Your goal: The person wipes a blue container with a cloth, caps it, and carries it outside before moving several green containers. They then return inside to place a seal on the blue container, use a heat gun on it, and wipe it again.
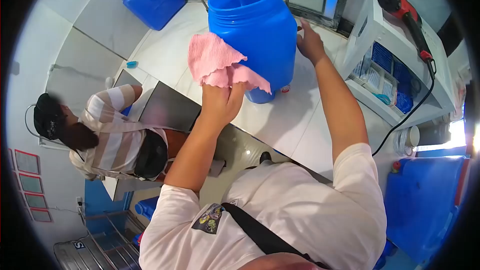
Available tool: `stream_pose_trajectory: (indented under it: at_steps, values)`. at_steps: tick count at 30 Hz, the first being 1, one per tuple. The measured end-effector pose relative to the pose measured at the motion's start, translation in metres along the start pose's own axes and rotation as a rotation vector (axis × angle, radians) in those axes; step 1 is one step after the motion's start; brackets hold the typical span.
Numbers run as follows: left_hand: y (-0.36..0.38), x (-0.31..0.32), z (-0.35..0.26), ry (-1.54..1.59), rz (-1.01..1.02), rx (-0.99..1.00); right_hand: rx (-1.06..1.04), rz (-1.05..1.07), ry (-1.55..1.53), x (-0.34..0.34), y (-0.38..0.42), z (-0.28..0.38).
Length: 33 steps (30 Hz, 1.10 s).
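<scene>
A large blue jug (265, 35) with an uncapped, threaded mouth stands on the white tiled counter (305, 115). My left hand (223, 101) is closed on a pink cloth (214, 59), which lies against the jug's left side. On the jug's right side is my right hand (310, 42), its fingers apart and close to the blue wall; whether they touch it is unclear. Under the jug's lower edge, a smaller blue object (260, 96) shows in part.
At the back left stands another blue jug (156, 1). A person (117, 130) in a cap works at the left. A red and black tool (406, 17) with a cord lies on a white shelf unit (372, 35) at the right. A blue tank (422, 200) is lower right.
</scene>
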<state>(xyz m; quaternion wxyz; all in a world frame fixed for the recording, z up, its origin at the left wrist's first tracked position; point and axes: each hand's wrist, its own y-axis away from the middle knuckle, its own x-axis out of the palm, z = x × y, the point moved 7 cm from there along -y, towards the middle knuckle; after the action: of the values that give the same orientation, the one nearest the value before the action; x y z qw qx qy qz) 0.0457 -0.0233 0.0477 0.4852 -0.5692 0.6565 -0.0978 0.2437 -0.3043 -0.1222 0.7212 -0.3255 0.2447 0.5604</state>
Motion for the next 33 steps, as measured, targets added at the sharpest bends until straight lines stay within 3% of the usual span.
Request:
stream_pose_trajectory:
  at_steps: [2,3,5,9,11,13,14,15,18,20,21,23,24,25,27,28,29,30,32,33]
  values:
    - [0.001,0.005,0.019,0.155,0.015,-0.233,-0.172,-0.260,-0.336,-0.045,0.027,0.047]
    - [-0.008,0.006,0.029,0.160,0.015,-0.242,-0.167,-0.252,-0.330,-0.050,0.034,0.068]
    - [-0.025,0.003,-0.003,-0.322,-0.094,0.289,-0.301,-0.368,-0.815,-0.073,0.061,0.109]
    - [-0.040,-0.010,0.005,-0.233,-0.232,0.323,-0.406,-0.368,-0.953,-0.083,0.093,0.155]
    - [-0.041,-0.017,0.024,-0.102,-0.163,0.249,-0.439,-0.466,-0.936,-0.077,0.096,0.152]
    - [-0.046,-0.020,0.050,-0.034,-0.121,0.022,-0.428,-0.487,-0.920,-0.075,0.099,0.153]
    - [-0.051,-0.023,0.058,0.106,-0.218,0.011,-0.425,-0.521,-0.909,-0.076,0.100,0.153]
    - [-0.049,-0.017,0.100,0.414,-0.260,-0.263,-0.424,-0.520,-0.909,-0.075,0.099,0.154]
    - [-0.097,-0.009,0.101,0.436,-0.226,-0.150,-0.430,-0.535,-0.947,-0.073,0.100,0.152]
    - [-0.124,0.008,0.136,0.780,-0.060,-0.587,-0.434,-0.534,-0.976,-0.071,0.098,0.150]
    - [-0.127,0.006,0.143,0.779,-0.067,-0.588,-0.438,-0.528,-0.978,-0.071,0.097,0.151]
    - [-0.131,0.006,0.150,0.692,-0.005,-0.364,-0.446,-0.535,-0.962,-0.071,0.099,0.153]
    - [-0.132,0.014,0.159,0.862,-0.082,-0.478,-0.452,-0.528,-0.963,-0.072,0.099,0.154]
    - [-0.126,0.016,0.160,0.860,-0.091,-0.477,-0.455,-0.525,-0.966,-0.072,0.099,0.154]
    - [-0.091,0.026,0.159,0.952,-0.240,-0.773,-0.454,-0.521,-0.975,-0.072,0.103,0.153]
    - [-0.075,0.019,0.137,0.740,-0.258,-0.628,-0.445,-0.521,-0.966,-0.072,0.103,0.153]
    - [-0.046,0.043,0.182,0.895,-0.163,-0.802,-0.439,-0.522,-0.957,-0.072,0.102,0.153]
    - [-0.003,0.060,0.231,0.824,-0.029,-0.893,-0.446,-0.524,-0.960,-0.072,0.103,0.154]
    - [0.037,0.067,0.182,0.699,-0.211,-1.150,-0.401,-0.501,-0.937,-0.071,0.102,0.153]
    - [0.049,0.072,0.177,0.798,-0.171,-1.018,-0.412,-0.507,-0.938,-0.071,0.101,0.153]
